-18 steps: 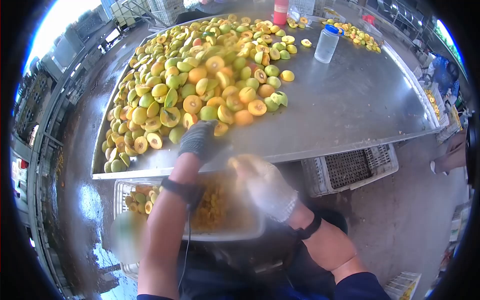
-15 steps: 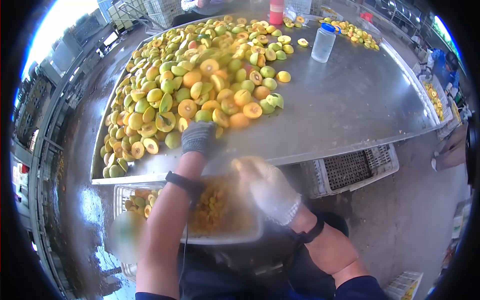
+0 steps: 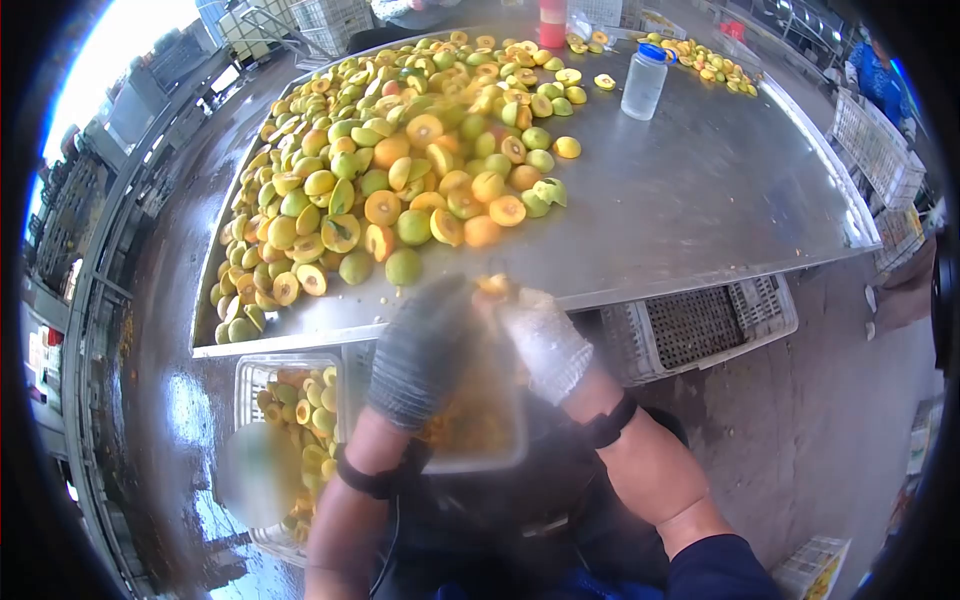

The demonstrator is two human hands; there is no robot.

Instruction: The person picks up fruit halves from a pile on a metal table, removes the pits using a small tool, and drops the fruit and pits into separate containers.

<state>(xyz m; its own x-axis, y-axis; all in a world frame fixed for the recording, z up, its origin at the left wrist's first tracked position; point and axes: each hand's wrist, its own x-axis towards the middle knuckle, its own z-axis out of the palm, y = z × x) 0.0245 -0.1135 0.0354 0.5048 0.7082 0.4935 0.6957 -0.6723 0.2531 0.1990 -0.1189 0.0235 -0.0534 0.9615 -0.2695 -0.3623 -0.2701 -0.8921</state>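
Note:
My left hand [image 3: 420, 345], in a grey knit glove, is closed and blurred at the table's front edge. Facing it, my right hand [image 3: 548, 342] wears a white glove, its fingers pinched together. Where the fingertips meet, an orange-fleshed peach half [image 3: 494, 286] is held between both hands; its lower part is hidden. Just beyond lies a big heap of yellow-green cut peaches [image 3: 383, 208], many with orange flesh and pits showing. Below my hands a crate [image 3: 520, 440] holds small orange pieces, partly blurred and covered by my left arm.
The metal table [image 3: 690, 210] carries a blue-lidded bottle [image 3: 645, 85], a red-and-pink cylinder [image 3: 552, 24] and a smaller fruit pile [image 3: 710, 68]. Beneath it stand a crate of peaches [image 3: 240, 385] at left and a white crate [image 3: 640, 345] at right. A person in blue [image 3: 880, 80] is at far right.
My left hand has drawn back from the heap toward me and met my right hand. My right hand has risen slightly. A white crate at far right now stands tilted near the person in blue.

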